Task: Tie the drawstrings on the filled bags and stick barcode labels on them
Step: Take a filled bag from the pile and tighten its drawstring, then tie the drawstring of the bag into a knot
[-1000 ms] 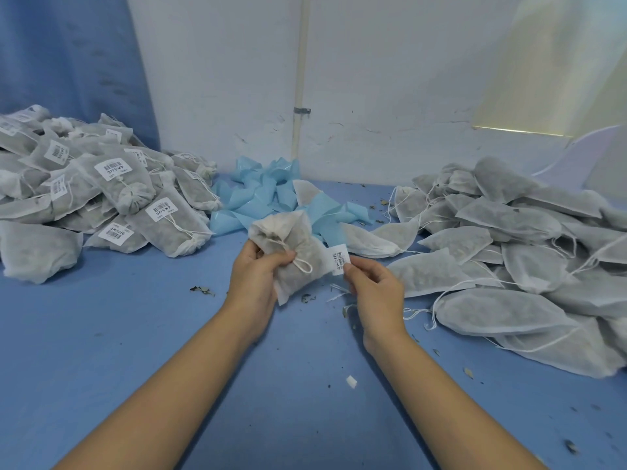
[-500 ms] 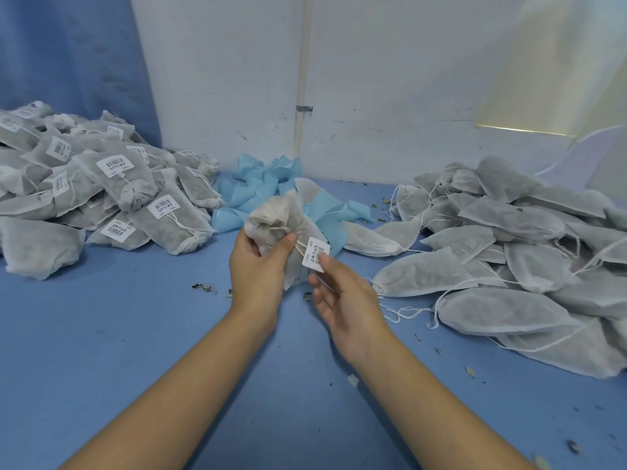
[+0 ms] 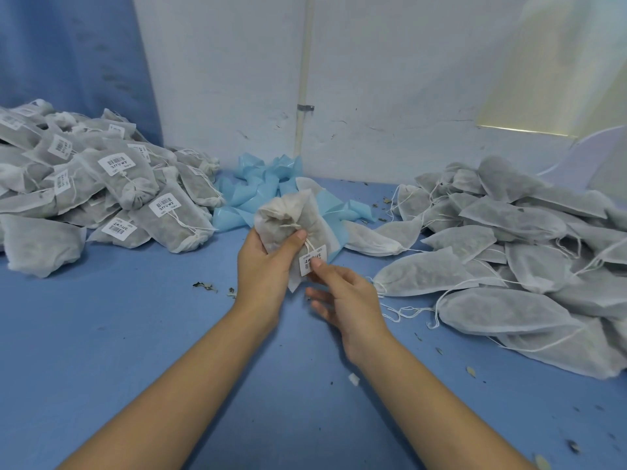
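Note:
My left hand [image 3: 268, 262] grips a filled white mesh bag [image 3: 294, 217] around its tied neck, holding it upright above the blue table. A white barcode label [image 3: 312, 259] lies on the bag's lower front, over the drawstring knot. The thumb of my right hand [image 3: 342, 293] presses on the label's lower edge, while the other fingers spread loosely below the bag. A heap of tied, labelled bags [image 3: 101, 188] sits at the left. At the right lies a heap of filled bags without labels [image 3: 509, 252], their drawstrings loose.
Light blue backing papers [image 3: 264, 191] are piled at the back centre against the white wall. A pale pipe [image 3: 303, 96] runs up the wall. Dried leaf crumbs [image 3: 207, 286] and a paper scrap [image 3: 353, 378] dot the blue tabletop [image 3: 135, 334].
My right hand carried the label from the bag's right side onto its front and now presses it there. My left hand tipped the bag upright and shifted slightly right.

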{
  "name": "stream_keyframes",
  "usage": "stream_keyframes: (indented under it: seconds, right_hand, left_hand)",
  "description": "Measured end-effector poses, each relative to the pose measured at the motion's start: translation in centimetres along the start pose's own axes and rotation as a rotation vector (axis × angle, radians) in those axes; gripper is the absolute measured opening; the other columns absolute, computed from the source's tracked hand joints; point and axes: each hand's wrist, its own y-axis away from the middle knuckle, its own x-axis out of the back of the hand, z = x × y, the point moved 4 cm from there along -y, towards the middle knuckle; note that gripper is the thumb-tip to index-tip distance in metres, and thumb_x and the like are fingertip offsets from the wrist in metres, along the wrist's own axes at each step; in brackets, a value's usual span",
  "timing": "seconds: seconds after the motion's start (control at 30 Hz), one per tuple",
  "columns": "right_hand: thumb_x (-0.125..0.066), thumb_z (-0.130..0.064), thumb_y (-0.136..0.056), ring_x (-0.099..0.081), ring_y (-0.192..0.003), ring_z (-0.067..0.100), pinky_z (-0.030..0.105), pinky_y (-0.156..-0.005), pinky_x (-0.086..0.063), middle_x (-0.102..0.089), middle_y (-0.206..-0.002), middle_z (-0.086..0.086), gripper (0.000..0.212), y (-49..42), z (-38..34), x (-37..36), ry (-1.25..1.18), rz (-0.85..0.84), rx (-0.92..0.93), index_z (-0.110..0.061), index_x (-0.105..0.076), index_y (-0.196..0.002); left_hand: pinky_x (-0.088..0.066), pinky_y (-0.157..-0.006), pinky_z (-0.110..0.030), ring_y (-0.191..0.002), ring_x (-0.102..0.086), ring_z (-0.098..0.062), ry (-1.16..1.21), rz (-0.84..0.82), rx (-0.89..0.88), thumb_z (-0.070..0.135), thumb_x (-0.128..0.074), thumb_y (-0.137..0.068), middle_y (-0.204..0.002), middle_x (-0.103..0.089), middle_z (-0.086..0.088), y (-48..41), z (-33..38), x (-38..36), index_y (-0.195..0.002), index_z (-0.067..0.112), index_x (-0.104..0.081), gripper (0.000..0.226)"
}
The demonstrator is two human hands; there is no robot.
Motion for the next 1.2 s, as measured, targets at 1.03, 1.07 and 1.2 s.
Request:
stream_keyframes:
  seconds: [1.03, 1.07, 1.2]
  right_hand:
    - [-0.065, -0.012, -0.087, -0.062, -0.080, 0.010, 0.019, -0.070, -0.049, -0.069, -0.090, 0.002, 0.019, -0.8, -1.1, 0.8, -0.308, -0.089, 0.149, -0.008, -0.064, -0.106]
    - [-0.065, -0.012, -0.087, -0.062, -0.079, 0.010, 0.020, -0.070, -0.049, -0.068, -0.090, 0.002, 0.020, -0.8, -1.0, 0.8, -0.317, -0.089, 0.144, -0.007, -0.064, -0.107]
    - [-0.065, -0.014, -0.088, -0.061, -0.074, 0.008, 0.020, -0.070, -0.049, -0.067, -0.086, 0.001, 0.018, -0.9, -0.8, 1.0, -0.287, -0.062, 0.153, -0.008, -0.063, -0.105]
  left_hand:
    - [-0.051, -0.059, -0.016, -0.075, -0.066, -0.008, 0.164, -0.312, 0.407, 0.033, -0.073, -0.066, -0.089, -0.073, -0.001, 0.5, -2.1, -0.6, -0.092, 0.015, -0.071, 0.033]
    - [-0.051, -0.057, -0.018, -0.072, -0.066, -0.009, 0.149, -0.321, 0.412, 0.034, -0.073, -0.067, -0.088, -0.073, -0.001, 0.5, -2.1, -0.6, -0.093, 0.014, -0.071, 0.033]
    - [-0.041, -0.040, -0.021, -0.040, -0.052, -0.016, -0.238, -0.357, 0.298, 0.041, -0.061, -0.087, -0.059, -0.061, -0.006, 0.7, -1.8, 0.0, -0.089, 0.008, -0.062, 0.033]
